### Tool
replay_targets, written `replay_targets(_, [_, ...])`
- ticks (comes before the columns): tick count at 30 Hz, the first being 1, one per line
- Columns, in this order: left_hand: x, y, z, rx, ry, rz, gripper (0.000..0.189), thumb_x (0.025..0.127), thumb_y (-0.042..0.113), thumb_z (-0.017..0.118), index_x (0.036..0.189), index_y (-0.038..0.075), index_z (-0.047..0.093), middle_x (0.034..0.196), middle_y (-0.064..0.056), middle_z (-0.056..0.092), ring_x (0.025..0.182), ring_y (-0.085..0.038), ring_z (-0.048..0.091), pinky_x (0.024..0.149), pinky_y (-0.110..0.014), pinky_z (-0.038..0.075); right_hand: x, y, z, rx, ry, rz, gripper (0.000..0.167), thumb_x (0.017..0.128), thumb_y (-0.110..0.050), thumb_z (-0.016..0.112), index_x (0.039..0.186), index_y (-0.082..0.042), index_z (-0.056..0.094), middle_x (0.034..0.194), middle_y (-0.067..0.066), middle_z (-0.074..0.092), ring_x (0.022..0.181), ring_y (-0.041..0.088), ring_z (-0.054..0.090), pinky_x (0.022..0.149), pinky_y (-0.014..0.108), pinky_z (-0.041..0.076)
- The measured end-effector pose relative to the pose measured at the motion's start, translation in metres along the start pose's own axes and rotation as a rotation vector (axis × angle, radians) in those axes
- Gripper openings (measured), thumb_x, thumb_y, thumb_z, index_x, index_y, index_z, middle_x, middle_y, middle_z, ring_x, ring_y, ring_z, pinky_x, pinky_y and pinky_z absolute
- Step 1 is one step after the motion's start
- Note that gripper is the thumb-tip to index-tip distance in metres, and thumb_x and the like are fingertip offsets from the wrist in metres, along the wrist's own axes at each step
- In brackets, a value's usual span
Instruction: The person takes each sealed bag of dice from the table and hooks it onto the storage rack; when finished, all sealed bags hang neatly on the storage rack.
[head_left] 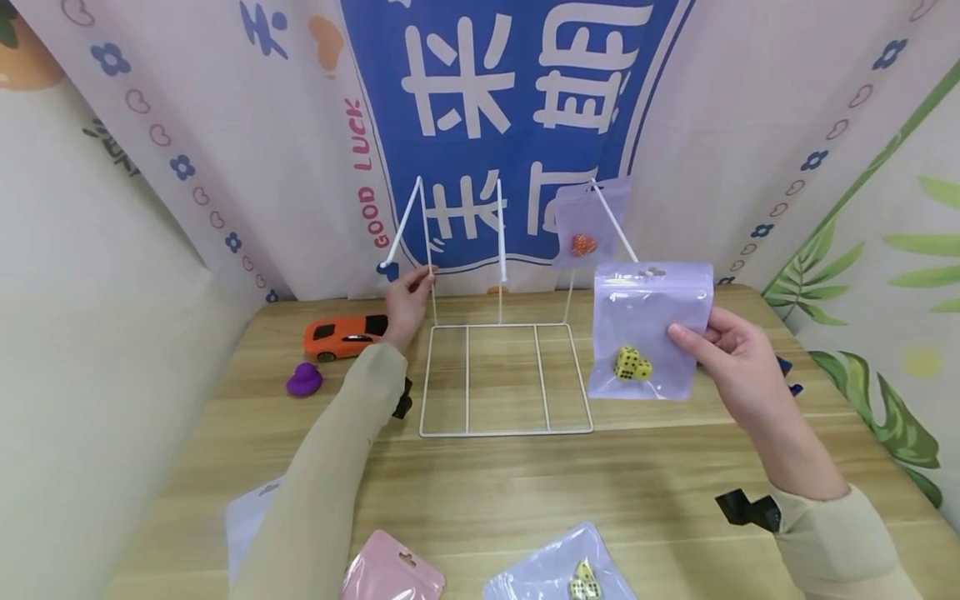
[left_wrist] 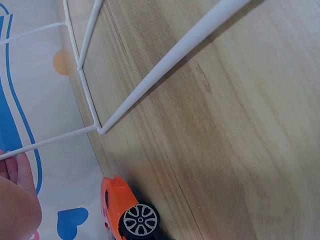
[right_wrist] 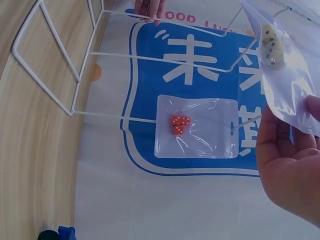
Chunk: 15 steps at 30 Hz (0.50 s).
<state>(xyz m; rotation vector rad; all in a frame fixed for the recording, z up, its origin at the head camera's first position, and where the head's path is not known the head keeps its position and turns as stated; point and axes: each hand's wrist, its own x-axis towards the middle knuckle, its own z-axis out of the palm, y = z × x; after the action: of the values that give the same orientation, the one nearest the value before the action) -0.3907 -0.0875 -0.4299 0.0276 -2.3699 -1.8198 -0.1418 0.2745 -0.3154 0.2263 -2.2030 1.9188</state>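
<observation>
My right hand pinches a lilac-tinted zip bag by its right edge, with yellow dice inside. The bag's top, with its hanging hole, is at the front end of the right prong of a white wire display rack. Whether the prong passes through the hole I cannot tell. Farther back on that prong hangs a similar bag with red dice. With my left hand I grip the rack's left upright; in the right wrist view its fingers curl at the wire.
Left of the rack are an orange toy car and a purple rubber duck. A pink bag, a lilac bag with yellow dice and a pale bag lie near the front. Printed cloth hangs behind.
</observation>
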Motion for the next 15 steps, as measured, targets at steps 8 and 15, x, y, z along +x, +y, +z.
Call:
replay_targets(8, [0.000,0.001,0.000,-0.007,0.019,0.050,0.028,0.098,0.018,0.061,0.124,0.011,0.068,0.120,-0.012,0.071,0.096,-0.012,0.060,0.079,-0.016,0.053,0.025,0.009,0.002,-0.037,-0.034,0.079,0.015,0.097,-0.016,0.061,0.113,-0.018,0.062,0.092,-0.014,0.075,0.088,0.000,0.071,0.079,0.012,0.056])
replay_targets(15, [0.001,-0.002,0.000,-0.008,0.011,0.019,0.028,0.098,0.019,0.060,0.125,0.014,0.068,0.123,-0.011,0.070,0.099,-0.014,0.062,0.088,-0.024,0.056,0.059,0.019,0.001,-0.125,-0.036,0.161,0.018,0.098,-0.030,0.061,0.112,-0.019,0.060,0.091,-0.024,0.073,0.091,-0.005,0.068,0.081,0.009,0.053])
